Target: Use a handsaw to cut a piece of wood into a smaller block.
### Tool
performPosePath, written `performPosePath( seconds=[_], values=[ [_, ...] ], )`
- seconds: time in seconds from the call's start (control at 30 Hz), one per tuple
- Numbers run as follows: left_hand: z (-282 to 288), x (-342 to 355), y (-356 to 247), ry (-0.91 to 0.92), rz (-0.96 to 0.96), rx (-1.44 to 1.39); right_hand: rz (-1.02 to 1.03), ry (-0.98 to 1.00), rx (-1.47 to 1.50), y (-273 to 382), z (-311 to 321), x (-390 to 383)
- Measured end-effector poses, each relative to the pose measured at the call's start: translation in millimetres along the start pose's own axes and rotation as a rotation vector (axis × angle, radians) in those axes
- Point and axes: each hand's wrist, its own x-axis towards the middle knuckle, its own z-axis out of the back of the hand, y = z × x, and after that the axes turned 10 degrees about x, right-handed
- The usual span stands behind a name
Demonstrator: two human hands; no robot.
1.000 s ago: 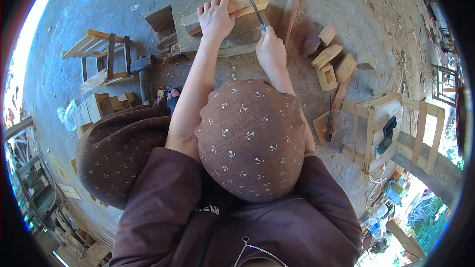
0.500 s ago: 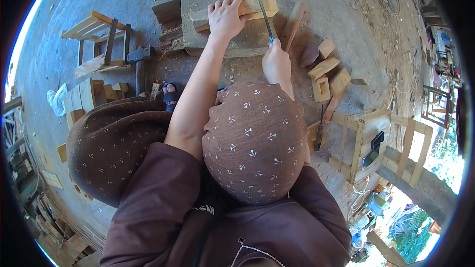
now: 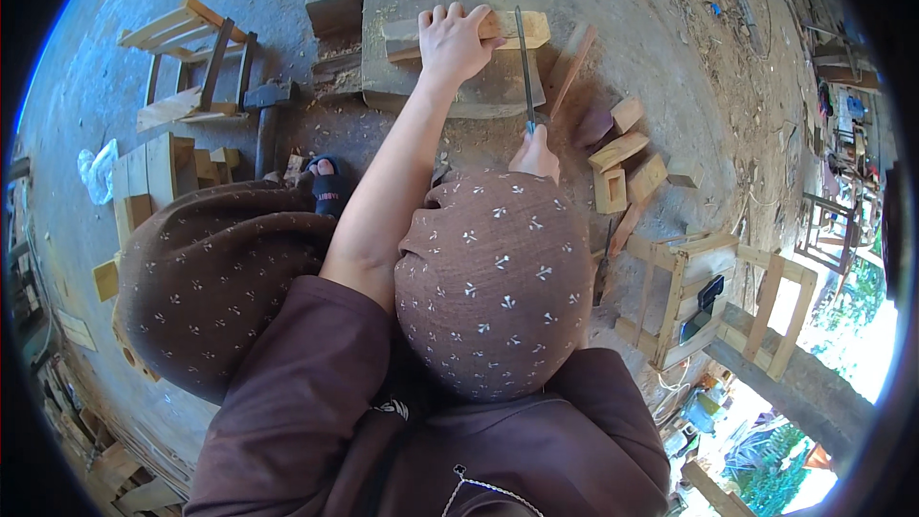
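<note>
A rectangular block of pale wood (image 3: 533, 31) lies lengthwise on a low, thick wooden bench (image 3: 431, 86) in front of me. My left hand (image 3: 454, 50) presses down on the block, its fingers curled over the far edge. My right hand (image 3: 538, 157) is closed round the handle of a handsaw (image 3: 525, 62), partly hidden behind my knee. The saw's narrow dark blade appears nearly edge-on, crossing the block to the right of my left hand. Whether its teeth have cut in cannot be made out.
To the right lie several cut wood blocks (image 3: 613, 190) and a leaning plank (image 3: 572, 67). Beyond them stands a wooden frame (image 3: 670, 306) holding a phone. At left are a hammer (image 3: 268, 101), a small slatted wooden chair (image 3: 196, 62) and a plastic bag (image 3: 98, 172).
My right hand has drawn the saw back toward me, so its tip now sits over the block's far edge. My left hand still holds the block; the view has shifted slightly.
</note>
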Motion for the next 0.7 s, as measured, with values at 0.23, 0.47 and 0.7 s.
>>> performPosePath(
  seconds=[0.23, 0.47, 0.7],
  values=[
    [5, -3, 2, 0.013, -0.02, -0.025, 0.188, -0.037, 0.032, 26, -7, 60],
    [3, -5, 3, 0.035, 0.026, -0.053, 0.146, -0.04, 0.028, 23, -13, 39],
    [6, -1, -1, 0.062, 0.028, -0.065, 0.105, -0.039, 0.146, -48, -20, 7]
  ],
)
